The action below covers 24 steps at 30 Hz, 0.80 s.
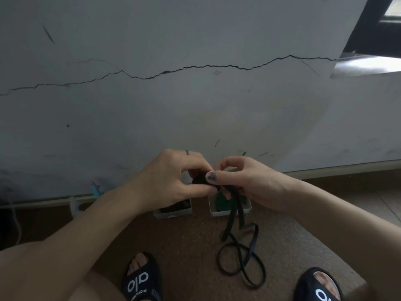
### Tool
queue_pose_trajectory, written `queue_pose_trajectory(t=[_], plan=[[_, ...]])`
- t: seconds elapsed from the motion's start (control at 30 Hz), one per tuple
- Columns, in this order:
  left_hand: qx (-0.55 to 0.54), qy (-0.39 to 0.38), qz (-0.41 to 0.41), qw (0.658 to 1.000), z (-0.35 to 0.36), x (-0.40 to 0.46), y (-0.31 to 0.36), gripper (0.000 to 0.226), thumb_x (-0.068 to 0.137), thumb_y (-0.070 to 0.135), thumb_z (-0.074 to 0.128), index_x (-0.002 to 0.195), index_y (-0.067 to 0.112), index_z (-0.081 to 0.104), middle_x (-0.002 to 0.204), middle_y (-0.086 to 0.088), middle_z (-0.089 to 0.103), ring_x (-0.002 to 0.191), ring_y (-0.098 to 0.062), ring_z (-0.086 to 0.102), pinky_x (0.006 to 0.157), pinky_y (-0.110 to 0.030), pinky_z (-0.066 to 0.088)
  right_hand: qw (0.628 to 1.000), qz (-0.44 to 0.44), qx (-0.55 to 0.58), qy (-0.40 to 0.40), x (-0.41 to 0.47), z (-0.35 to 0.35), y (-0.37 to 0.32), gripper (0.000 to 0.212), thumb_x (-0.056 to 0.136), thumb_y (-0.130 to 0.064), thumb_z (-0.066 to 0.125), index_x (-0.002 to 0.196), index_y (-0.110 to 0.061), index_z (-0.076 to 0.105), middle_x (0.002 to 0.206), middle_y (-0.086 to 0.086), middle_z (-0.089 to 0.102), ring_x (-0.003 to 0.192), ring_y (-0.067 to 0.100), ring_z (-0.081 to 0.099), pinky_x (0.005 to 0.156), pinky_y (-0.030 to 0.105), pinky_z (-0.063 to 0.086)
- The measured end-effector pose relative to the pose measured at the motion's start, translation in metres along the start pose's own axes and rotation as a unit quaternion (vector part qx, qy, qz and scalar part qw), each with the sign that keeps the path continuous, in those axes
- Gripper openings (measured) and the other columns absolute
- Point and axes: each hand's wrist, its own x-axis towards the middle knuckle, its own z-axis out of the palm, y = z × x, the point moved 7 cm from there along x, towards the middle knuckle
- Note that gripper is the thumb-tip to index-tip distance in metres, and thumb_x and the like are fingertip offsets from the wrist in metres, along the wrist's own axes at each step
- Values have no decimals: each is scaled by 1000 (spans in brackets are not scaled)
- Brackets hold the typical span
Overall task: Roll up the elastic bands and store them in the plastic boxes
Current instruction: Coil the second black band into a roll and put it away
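Note:
A long black elastic band (235, 216) hangs from between both hands and trails in loops on the brown floor. Its upper end is wound into a small black roll at the fingertips. My left hand (173, 181) pinches that roll from the left. My right hand (243, 179) holds it from the right, thumb pressed on top. Below the hands stand two white plastic boxes: the left box (173, 212) holds dark rolled bands, the right box (217, 210) holds something green. Both boxes are partly hidden by my hands.
A cracked grey wall (195, 94) rises just behind the boxes, with a skirting strip along its foot. My feet in black slippers, the left slipper (141, 281) and the right slipper (319, 287), rest on the floor near the band's loops. A white cable (17, 222) hangs at the far left.

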Motion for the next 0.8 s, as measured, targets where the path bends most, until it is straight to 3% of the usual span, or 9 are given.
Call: queue_pose_trajectory(t=[0.07,0.2,0.3,0.43,0.5,0.63,0.7,0.8], plan=[[-11,14,6,1000,0,0,2,16,88,27,77,99,16,78,91,8,73,84,-12,69,73,-35,55,1000,8,12,-25,-2,5,1,39,84,-43,81,101,-11,67,80,3,69,73,17,59,68,30,44],[-47,41,-12,998,-8,-1,-1,20,88,34,74,96,15,77,89,7,73,85,-16,71,76,-36,55,982,32,123,-140,-9,14,-2,30,92,-36,61,108,-11,69,98,16,71,86,22,57,77,30,48],[-54,33,-22,998,-9,-2,-4,26,88,40,71,99,18,77,91,9,73,87,-16,70,77,-33,56,988,2,113,-102,-4,8,-5,32,89,-31,66,108,-5,67,89,7,65,75,15,58,68,25,49],[-12,2,-10,1000,0,0,0,22,89,37,74,100,18,76,91,10,71,86,-12,68,73,-28,54,1000,-12,10,5,3,0,4,49,75,-49,82,100,-8,69,80,6,67,71,19,57,64,29,44],[-12,23,-4,1000,-2,1,1,20,90,34,73,97,16,76,89,8,71,84,-12,68,72,-28,53,999,5,21,-30,2,5,6,49,82,-53,74,105,-10,69,84,5,69,75,20,57,67,29,44],[-15,63,-8,998,-11,-1,1,18,89,31,72,97,16,76,89,10,71,85,-12,69,76,-29,53,986,17,114,-119,-4,13,1,37,92,-41,59,109,-11,71,103,15,74,94,29,53,76,31,45],[-12,56,-12,998,-10,-1,1,17,89,29,73,100,16,76,90,10,71,87,-11,69,76,-26,53,992,-4,100,-80,-1,8,-2,31,92,-38,67,103,-9,70,91,8,70,83,23,57,70,28,45],[10,18,-5,1000,-2,1,2,11,90,28,76,98,20,74,91,12,69,85,-9,67,73,-23,51,1000,-15,-1,22,3,1,2,50,78,-53,80,102,-10,71,78,-1,71,68,11,60,64,25,44]])
